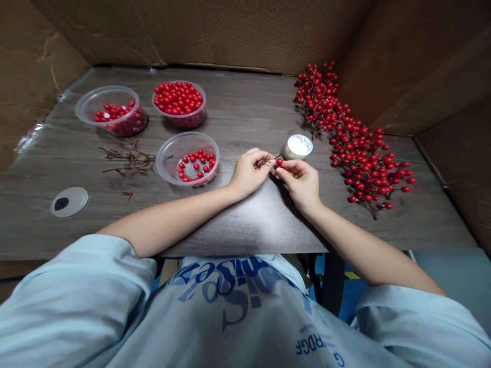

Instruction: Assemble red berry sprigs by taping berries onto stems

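Observation:
My left hand (248, 171) pinches a thin brown twig (265, 161) above the middle of the wooden table (245, 225). My right hand (301, 179) pinches a red berry (279, 162) at the tip of that twig. Both hands meet, fingertips almost touching. A small white pot (298, 146) stands just behind the hands. A clear bowl with several red berries (188, 158) sits to the left of my left hand.
Two more clear bowls of red berries (112, 110) (179, 104) stand at the back left. Bare twigs (128, 158) lie beside them. A clear lid (69, 201) rests at the front left. Finished berry sprays (351, 140) are piled along the right. Cardboard walls enclose the table.

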### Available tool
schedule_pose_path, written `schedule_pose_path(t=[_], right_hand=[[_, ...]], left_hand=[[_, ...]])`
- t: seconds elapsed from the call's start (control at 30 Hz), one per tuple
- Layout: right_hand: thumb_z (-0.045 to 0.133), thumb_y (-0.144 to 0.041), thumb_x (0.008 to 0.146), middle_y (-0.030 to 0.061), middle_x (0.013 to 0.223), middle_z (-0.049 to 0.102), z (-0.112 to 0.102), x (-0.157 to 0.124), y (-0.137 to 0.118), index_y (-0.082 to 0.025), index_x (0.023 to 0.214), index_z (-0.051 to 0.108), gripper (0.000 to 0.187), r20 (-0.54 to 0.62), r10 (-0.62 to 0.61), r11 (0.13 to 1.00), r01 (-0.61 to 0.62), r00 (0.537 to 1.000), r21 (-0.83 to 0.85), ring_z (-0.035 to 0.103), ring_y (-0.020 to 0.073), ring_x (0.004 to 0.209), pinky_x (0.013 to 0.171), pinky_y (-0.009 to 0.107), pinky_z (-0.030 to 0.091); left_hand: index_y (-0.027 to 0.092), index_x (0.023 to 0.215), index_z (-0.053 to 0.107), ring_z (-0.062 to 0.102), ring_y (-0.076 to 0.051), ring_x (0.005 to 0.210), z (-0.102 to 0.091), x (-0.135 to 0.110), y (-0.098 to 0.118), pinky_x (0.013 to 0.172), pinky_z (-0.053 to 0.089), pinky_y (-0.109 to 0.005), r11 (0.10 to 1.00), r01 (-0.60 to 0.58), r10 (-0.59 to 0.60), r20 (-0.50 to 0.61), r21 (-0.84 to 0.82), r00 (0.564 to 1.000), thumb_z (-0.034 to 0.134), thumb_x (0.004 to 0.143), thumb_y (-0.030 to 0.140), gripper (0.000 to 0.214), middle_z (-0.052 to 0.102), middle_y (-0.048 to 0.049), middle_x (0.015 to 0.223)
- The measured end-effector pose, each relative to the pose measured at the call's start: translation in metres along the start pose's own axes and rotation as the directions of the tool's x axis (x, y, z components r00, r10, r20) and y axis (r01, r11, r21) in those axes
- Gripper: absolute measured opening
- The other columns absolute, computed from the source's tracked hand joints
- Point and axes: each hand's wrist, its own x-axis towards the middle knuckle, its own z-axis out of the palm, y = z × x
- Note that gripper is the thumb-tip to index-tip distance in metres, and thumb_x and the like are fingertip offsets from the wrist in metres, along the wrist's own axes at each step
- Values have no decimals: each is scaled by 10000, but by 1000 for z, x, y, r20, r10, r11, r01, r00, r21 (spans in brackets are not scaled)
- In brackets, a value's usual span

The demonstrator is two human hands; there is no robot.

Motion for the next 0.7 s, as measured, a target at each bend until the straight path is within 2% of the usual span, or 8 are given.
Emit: schedule_pose_path(t=[0.23, 0.7], right_hand=[[714, -219, 618, 4, 694, 676, 1, 0, -1, -174, 744, 641, 153, -9, 13, 999, -13, 1000, 47, 628, 127, 626, 654, 280, 535], [750, -308, 594, 7, 699, 682, 0, 1, 0, -184, 750, 639, 228, -3, 21, 1000, -21, 1000, 14, 628, 137, 629, 660, 298, 543]], left_hand=[[142, 718, 655, 435, -83, 575, -1, 0, 0, 546, 349, -214, 1000, -19, 19, 14, 10, 1000, 587, 746, 175, 81, 520, 11, 623], [156, 693, 636, 456, -93, 594, -1, 1, -2, 560, 358, -224, 998, -60, 59, 35, 31, 998, 575, 746, 178, 83, 538, 11, 629]])
